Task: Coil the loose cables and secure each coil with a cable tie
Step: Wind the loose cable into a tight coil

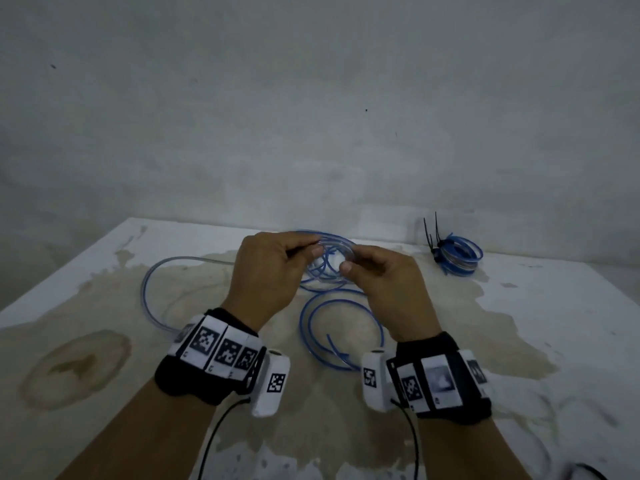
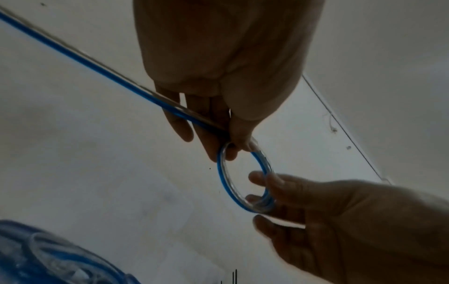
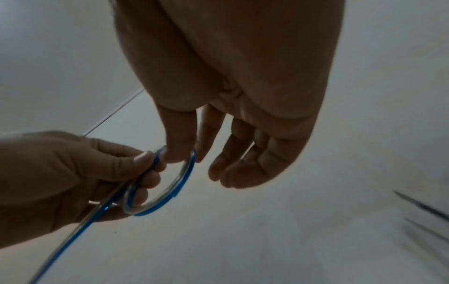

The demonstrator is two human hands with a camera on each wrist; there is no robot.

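Loose cable [image 1: 152,282] trails toward the table [image 1: 69,299] left edge. Left hand [image 1: 266,271] pinches the small cable loop [image 2: 243,182], thumb against fingers, above table centre. Right hand [image 1: 384,282] pinches its opposite side. Tied coil [image 1: 457,258] lies far right, by the wall.

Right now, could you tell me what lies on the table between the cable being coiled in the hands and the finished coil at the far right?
In the head view, only bare stained table separates the held coil from the tied coil.
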